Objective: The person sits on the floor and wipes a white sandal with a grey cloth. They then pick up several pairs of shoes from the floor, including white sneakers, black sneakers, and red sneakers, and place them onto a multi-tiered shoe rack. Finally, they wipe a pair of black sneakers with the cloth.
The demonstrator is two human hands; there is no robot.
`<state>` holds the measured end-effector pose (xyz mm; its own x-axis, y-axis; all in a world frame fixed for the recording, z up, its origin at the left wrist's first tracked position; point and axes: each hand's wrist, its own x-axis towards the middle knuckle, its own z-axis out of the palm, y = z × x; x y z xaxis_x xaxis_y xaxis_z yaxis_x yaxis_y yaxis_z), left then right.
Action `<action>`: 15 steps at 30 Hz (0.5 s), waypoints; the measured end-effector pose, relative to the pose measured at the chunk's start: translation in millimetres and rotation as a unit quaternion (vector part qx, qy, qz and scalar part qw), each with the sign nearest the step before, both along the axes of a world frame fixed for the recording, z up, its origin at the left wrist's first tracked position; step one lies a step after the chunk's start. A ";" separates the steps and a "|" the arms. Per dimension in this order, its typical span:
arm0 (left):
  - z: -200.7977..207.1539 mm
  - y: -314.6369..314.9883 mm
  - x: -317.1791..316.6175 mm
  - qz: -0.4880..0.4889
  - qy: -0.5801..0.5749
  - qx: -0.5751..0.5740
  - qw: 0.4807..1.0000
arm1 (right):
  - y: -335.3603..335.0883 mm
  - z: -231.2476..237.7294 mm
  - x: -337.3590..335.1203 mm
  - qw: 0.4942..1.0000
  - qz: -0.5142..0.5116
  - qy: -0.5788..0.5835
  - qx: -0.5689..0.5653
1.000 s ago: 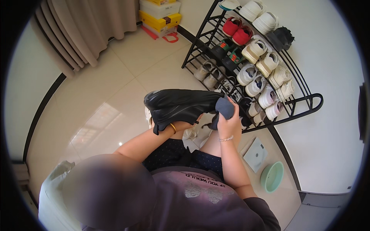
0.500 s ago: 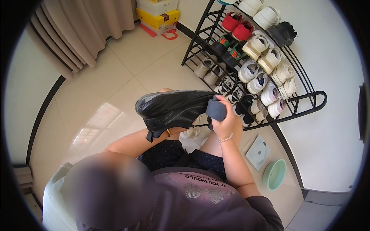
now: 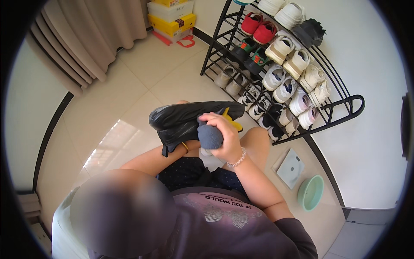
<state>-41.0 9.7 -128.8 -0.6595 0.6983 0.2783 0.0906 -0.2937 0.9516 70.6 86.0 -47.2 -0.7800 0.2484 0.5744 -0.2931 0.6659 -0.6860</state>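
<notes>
A black sneaker is held sideways above my lap. Most of my left hand is hidden behind it; only a bit of the hand shows over the upper edge, and the wrist with a yellow bangle comes out below. My right hand is closed around a bunched dark grey cloth, its fingertips at the middle of the sneaker's near side. Beside those fingers, at the sneaker's right end, a yellow piece shows; what it is I cannot make out.
A black metal rack full of shoes stands ahead on the right. On the floor to my right are a flat white scale-like square and a pale green basin. Stacked boxes stand by the beige curtain.
My right hand has moved left with the grey cloth, from the sneaker's right end to its middle. The yellow piece has come into sight there. The left hand still supports the sneaker.
</notes>
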 end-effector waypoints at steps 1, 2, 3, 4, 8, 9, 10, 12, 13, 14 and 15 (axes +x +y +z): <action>-35.8 1.4 -9.4 -0.044 -0.091 0.036 0.994 | -3.5 1.9 1.3 0.999 0.039 -0.008 -0.023; -35.8 0.6 -9.7 -0.063 -0.031 -0.005 0.998 | -4.6 1.1 3.3 0.997 0.044 0.007 -0.060; -35.6 0.3 -10.0 -0.079 0.034 -0.042 0.995 | -5.4 -0.1 5.4 0.994 0.050 0.023 -0.097; -35.2 -1.5 -10.4 -0.093 0.099 -0.075 0.988 | -6.6 -1.6 7.8 0.988 0.059 0.039 -0.135; -18.2 7.0 2.3 -0.025 0.459 -0.231 0.858 | -3.3 -1.4 25.2 0.880 -0.208 0.136 -0.404; -29.4 6.3 7.1 -0.056 0.316 -0.210 0.923 | 9.1 -15.6 28.1 0.855 -0.304 0.147 -0.394; -29.6 7.3 11.6 -0.092 0.199 -0.155 0.963 | 11.9 -7.3 25.4 0.816 -0.330 0.156 -0.449; -44.5 13.9 18.1 -0.153 -0.012 -0.005 0.988 | 24.0 -16.3 25.9 0.850 -0.341 0.010 -0.402; -58.8 18.9 14.1 -0.126 0.211 -0.090 0.965 | 21.2 -30.6 23.0 0.883 -0.332 -0.033 -0.331; -54.9 21.6 10.5 -0.070 0.422 -0.149 0.892 | 12.7 -39.3 19.1 0.908 -0.321 -0.077 -0.259; -49.1 30.6 10.6 -0.143 0.313 -0.215 0.914 | 2.1 -43.5 15.4 0.917 -0.330 -0.068 -0.213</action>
